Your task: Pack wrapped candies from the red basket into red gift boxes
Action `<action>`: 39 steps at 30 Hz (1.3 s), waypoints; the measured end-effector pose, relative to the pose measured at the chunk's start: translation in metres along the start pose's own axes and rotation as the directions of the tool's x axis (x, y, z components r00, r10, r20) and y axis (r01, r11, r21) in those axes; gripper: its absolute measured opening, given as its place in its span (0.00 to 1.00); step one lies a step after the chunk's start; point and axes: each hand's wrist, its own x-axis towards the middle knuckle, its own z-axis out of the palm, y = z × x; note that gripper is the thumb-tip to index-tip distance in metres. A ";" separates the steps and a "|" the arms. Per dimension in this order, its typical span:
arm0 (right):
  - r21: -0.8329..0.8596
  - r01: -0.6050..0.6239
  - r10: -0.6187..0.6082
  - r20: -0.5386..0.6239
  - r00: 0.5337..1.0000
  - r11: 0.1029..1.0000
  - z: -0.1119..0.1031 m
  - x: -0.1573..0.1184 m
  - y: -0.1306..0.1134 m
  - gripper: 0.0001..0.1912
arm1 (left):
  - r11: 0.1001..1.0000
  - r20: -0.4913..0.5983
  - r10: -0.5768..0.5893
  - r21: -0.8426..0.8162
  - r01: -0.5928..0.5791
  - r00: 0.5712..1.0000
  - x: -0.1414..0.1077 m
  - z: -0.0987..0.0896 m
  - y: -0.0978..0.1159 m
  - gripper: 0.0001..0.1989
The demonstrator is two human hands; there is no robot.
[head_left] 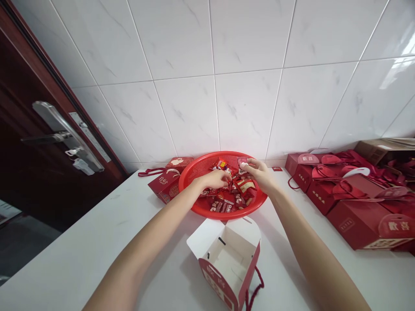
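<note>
A red plastic basket (pixel 197 210) holds many wrapped candies (pixel 223 205) in red, pink and gold. My left hand (pixel 218 179) reaches into it from the left, its fingers bent down among the candies; whatever they hold is too small to make out. At the basket's right side my right hand (pixel 259 172) pinches a small pink and white packet (pixel 242 165) between thumb and fingers. In front of the basket stands an open red box (pixel 228 259) with a white inside, its flaps spread and a dark red cord hanging at its right.
Red boxes (pixel 359 220) with ribbons crowd the right side, beside a brown carton (pixel 382 149). Another red box (pixel 165 183) stands left of the basket. A small red packet (pixel 277 169) lies near the tiled wall (pixel 246 108). A dark door (pixel 32 142) is at left.
</note>
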 end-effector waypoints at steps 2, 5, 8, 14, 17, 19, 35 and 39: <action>-0.016 -0.003 0.003 0.000 1.000 1.000 0.001 -0.001 -0.001 0.17 | 1.000 0.075 0.006 0.015 -0.007 0.997 -0.001 0.002 -0.001 0.18; -0.040 -0.008 0.008 -0.002 1.000 0.999 0.001 -0.004 -0.002 0.16 | 0.999 0.121 0.000 0.048 -0.006 0.993 -0.001 0.005 0.000 0.25; -0.051 -0.003 0.003 -0.010 1.000 0.999 0.002 -0.006 -0.004 0.14 | 0.996 0.170 -0.032 0.088 0.017 0.985 -0.002 0.006 0.001 0.29; -0.083 -0.014 0.013 -0.014 1.000 0.996 0.002 -0.006 -0.002 0.10 | 0.995 0.294 -0.065 0.090 0.040 0.954 -0.005 0.004 0.006 0.22; -0.092 -0.020 0.018 -0.017 1.000 0.996 0.002 -0.006 -0.001 0.11 | 0.999 0.327 -0.025 0.046 0.011 0.945 -0.007 0.005 0.008 0.16; -0.096 -0.024 0.023 -0.015 1.000 0.995 0.002 -0.007 -0.002 0.12 | 1.000 0.334 0.001 0.013 -0.006 0.943 -0.007 0.006 0.008 0.13; -0.064 0.021 -0.023 -0.023 0.999 0.998 0.003 -0.007 -0.002 0.14 | 0.941 -0.254 0.039 -0.315 -0.121 0.966 -0.001 -0.002 -0.004 0.05; -0.054 0.024 -0.026 -0.024 0.999 0.998 0.004 -0.007 -0.004 0.15 | 0.933 -0.369 -0.014 -0.340 -0.121 0.929 0.003 -0.001 -0.002 0.05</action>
